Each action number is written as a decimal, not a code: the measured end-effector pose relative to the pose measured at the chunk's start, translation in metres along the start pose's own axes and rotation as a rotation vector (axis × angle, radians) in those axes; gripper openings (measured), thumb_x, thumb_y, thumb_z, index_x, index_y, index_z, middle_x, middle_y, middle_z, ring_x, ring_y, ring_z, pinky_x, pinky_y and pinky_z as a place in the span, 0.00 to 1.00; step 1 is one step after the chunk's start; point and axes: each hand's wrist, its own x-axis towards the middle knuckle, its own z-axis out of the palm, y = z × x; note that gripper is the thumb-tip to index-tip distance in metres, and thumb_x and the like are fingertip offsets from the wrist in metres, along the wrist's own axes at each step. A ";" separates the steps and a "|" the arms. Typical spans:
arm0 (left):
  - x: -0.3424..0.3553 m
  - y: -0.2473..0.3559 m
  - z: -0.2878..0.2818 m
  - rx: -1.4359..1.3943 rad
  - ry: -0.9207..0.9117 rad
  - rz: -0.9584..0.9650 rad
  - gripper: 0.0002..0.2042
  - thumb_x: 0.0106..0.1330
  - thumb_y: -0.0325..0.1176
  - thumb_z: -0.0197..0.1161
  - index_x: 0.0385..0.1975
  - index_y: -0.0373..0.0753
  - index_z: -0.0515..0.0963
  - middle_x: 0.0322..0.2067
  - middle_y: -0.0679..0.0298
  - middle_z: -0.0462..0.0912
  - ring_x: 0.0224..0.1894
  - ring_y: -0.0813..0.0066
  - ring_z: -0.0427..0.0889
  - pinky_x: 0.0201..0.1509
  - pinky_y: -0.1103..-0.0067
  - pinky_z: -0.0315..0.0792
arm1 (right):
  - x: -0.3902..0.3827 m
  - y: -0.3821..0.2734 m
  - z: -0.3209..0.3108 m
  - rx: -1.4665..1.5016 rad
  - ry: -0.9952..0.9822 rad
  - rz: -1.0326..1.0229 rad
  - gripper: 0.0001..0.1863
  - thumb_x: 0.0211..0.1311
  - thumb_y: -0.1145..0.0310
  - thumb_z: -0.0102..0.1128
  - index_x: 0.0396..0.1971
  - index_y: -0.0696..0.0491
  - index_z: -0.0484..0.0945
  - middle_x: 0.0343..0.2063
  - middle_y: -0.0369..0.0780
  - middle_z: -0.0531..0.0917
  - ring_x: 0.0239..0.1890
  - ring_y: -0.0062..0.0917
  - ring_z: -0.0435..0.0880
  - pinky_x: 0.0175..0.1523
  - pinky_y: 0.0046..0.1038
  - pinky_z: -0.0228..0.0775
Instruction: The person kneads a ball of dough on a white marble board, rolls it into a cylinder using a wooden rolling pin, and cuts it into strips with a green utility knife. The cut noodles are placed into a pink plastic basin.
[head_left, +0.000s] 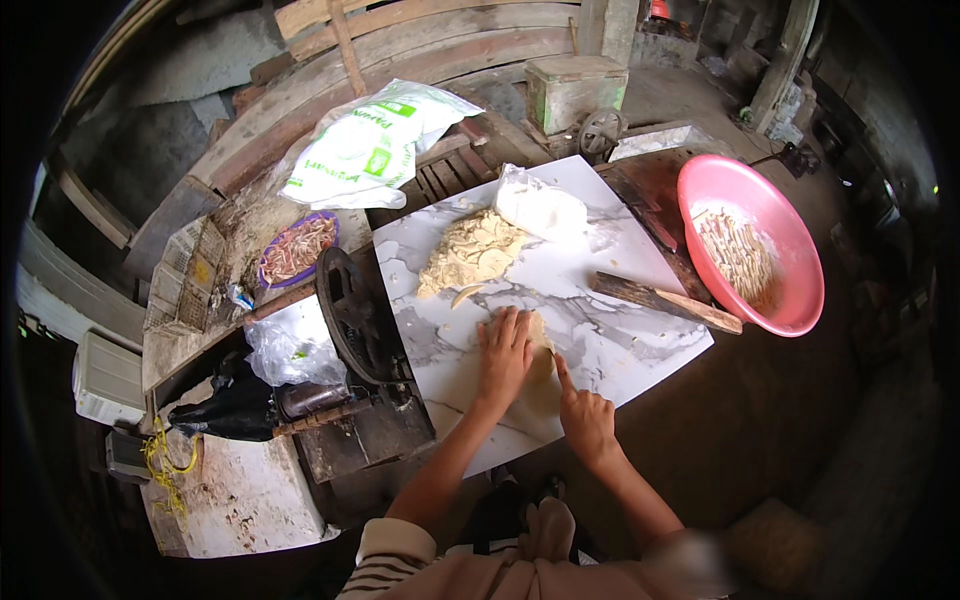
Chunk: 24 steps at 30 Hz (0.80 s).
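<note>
Flat and spread, the left hand [503,352] presses the dough sheet [538,385] at the marble slab's [610,345] near edge — right hand [585,415] steadies it, forefinger out. Uneven pressure could tear the dough — or push it off.

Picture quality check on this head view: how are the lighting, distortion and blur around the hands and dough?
Head view: soft, even daylight, no hard shadows or glare on the marble slab; fisheye bends the wooden planks and blackens the corners; left hand, right hand and dough sheet are sharp at centre; a blurred patch sits low on the right forearm; the pink basin is bright, not blown out.
</note>
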 end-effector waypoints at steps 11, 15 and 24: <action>0.000 0.001 -0.004 -0.041 -0.012 0.009 0.23 0.67 0.36 0.52 0.61 0.40 0.62 0.61 0.57 0.62 0.66 0.58 0.58 0.66 0.51 0.51 | -0.040 0.010 -0.004 0.043 -0.033 0.035 0.41 0.51 0.75 0.52 0.68 0.47 0.49 0.15 0.43 0.80 0.17 0.37 0.81 0.25 0.40 0.74; 0.001 -0.004 -0.004 -0.060 -0.029 -0.009 0.24 0.67 0.37 0.52 0.62 0.40 0.61 0.60 0.56 0.62 0.65 0.58 0.59 0.66 0.52 0.51 | -0.042 0.028 -0.011 0.094 -0.037 0.004 0.38 0.54 0.73 0.51 0.67 0.44 0.53 0.17 0.45 0.80 0.20 0.40 0.82 0.27 0.40 0.75; 0.011 -0.006 0.001 -0.078 0.087 -0.055 0.21 0.62 0.38 0.58 0.56 0.43 0.68 0.52 0.62 0.69 0.56 0.61 0.65 0.59 0.59 0.57 | 0.065 0.080 0.010 0.330 0.365 -0.032 0.15 0.58 0.71 0.55 0.47 0.48 0.77 0.30 0.45 0.78 0.36 0.39 0.78 0.38 0.39 0.73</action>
